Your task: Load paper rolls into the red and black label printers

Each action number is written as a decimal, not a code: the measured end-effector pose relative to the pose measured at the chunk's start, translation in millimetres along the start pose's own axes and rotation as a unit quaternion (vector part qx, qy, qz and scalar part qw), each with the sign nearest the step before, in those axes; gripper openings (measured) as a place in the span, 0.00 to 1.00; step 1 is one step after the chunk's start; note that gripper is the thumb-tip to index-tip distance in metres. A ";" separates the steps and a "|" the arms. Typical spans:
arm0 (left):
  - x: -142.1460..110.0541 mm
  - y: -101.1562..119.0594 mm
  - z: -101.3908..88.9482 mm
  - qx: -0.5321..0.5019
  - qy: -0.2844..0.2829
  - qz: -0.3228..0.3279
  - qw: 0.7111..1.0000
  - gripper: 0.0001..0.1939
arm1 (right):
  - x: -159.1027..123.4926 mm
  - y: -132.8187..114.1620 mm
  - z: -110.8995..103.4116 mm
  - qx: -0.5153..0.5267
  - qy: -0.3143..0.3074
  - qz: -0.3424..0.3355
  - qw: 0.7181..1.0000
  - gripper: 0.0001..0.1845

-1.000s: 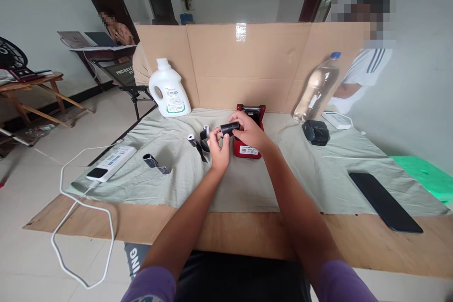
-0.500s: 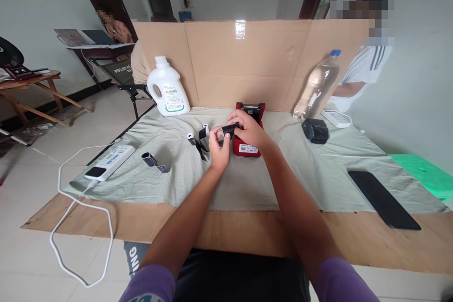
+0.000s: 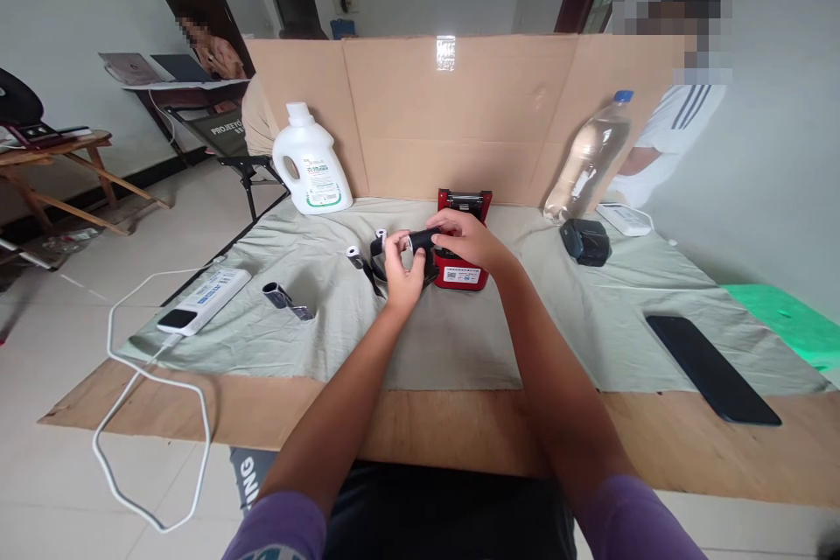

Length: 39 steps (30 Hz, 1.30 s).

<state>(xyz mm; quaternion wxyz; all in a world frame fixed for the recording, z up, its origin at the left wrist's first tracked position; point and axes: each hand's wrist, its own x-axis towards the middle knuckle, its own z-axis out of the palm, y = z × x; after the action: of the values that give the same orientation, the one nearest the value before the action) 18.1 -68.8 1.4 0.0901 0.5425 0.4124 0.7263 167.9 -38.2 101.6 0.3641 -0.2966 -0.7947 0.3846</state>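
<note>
Between both hands is a small black ribbon roll [image 3: 422,239] with a pale core end facing left. My left hand [image 3: 402,273] grips its left end between thumb and fingers. On the right end, the fingers of my right hand [image 3: 465,240] are closed. A dark loose strip [image 3: 431,268] hangs below the roll. Just behind and under my right hand stands a red printer-like device [image 3: 461,276] with its lid raised; my hand hides its middle. Left of my hands lie two more black rolls with white cores, a nearer one [image 3: 354,257] and a farther one [image 3: 381,238].
A dark curled strip [image 3: 278,296] and a white power bank [image 3: 205,301] lie left. Behind stand a white detergent jug [image 3: 312,166], a clear bottle [image 3: 589,159] and a cardboard screen [image 3: 459,122]. On the right are a black box-shaped object [image 3: 584,242] and a phone [image 3: 712,369]. Two people sit beyond.
The roll has turned a little between my fingers, and a dark loose strip now shows below it. My right hand has shifted slightly right and down.
</note>
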 end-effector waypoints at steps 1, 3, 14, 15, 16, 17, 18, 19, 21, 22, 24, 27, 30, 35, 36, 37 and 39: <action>-0.8 0.4 0.2 -0.003 -0.009 0.009 1.000 0.17 | -0.4 1.5 -1.3 0.007 -0.001 0.005 1.000 0.14; -2.2 1.8 0.7 -0.014 -0.035 0.027 0.999 0.16 | -1.0 3.6 -3.4 0.022 0.000 0.018 1.000 0.15; -6.2 -0.1 5.8 -0.024 -0.073 0.022 0.997 0.23 | -2.3 6.0 -11.0 0.051 -0.045 0.019 0.998 0.13; -7.1 -0.1 6.4 -0.020 -0.070 0.015 0.997 0.25 | -2.2 5.5 -11.7 0.048 -0.025 0.020 0.998 0.13; -8.3 0.2 6.9 -0.013 -0.069 0.009 0.998 0.26 | -2.1 4.7 -12.5 0.046 -0.006 0.020 0.999 0.13; -9.6 0.8 7.4 -0.007 -0.069 0.004 0.998 0.27 | -2.0 3.8 -13.6 0.046 0.009 0.017 0.999 0.12; -11.0 1.6 7.8 -0.002 -0.073 0.000 0.997 0.27 | -2.0 2.9 -15.1 0.048 0.022 0.015 0.999 0.11; -12.4 2.7 8.2 0.001 -0.077 -0.004 0.997 0.26 | -2.1 2.0 -16.8 0.050 0.034 0.015 0.998 0.11; -14.7 5.5 8.9 0.007 -0.081 -0.007 0.997 0.24 | -2.8 0.8 -21.2 0.048 0.061 0.023 0.997 0.10; -15.6 7.2 9.3 0.011 -0.078 -0.006 0.997 0.23 | -3.3 0.7 -23.7 0.045 0.076 0.030 0.996 0.10; -17.1 11.1 10.5 0.017 -0.071 0.002 0.997 0.21 | -4.3 1.8 -29.3 0.041 0.107 0.049 0.992 0.11; -21.2 18.4 14.3 0.019 -0.067 0.008 0.998 0.18 | -4.4 7.6 -37.3 0.034 0.138 0.067 0.988 0.12; -31.0 26.7 21.7 0.021 -0.066 -0.025 0.997 0.17 | -2.1 18.4 -42.8 0.007 0.135 0.074 0.988 0.12; -54.7 38.8 37.9 0.008 -0.066 -0.089 0.994 0.16 | 3.3 47.7 -41.2 -0.144 0.118 0.084 0.979 0.09; -58.4 39.9 40.4 0.009 -0.067 -0.099 0.993 0.16 | 4.0 54.5 -39.3 -0.180 0.122 0.093 0.972 0.08; -61.3 40.4 42.4 0.008 -0.069 -0.110 0.992 0.16 | 4.5 61.1 -37.2 -0.209 0.129 0.104 0.964 0.07; -64.4 39.7 44.5 0.001 -0.071 -0.131 0.989 0.16 | 5.7 72.3 -32.7 -0.250 0.145 0.116 0.950 0.06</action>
<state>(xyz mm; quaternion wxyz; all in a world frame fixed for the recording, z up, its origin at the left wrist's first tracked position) 94.5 -109.3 -13.7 0.2134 0.5338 0.4731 0.6676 204.9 17.2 58.1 0.3423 -0.5207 -0.7642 0.1665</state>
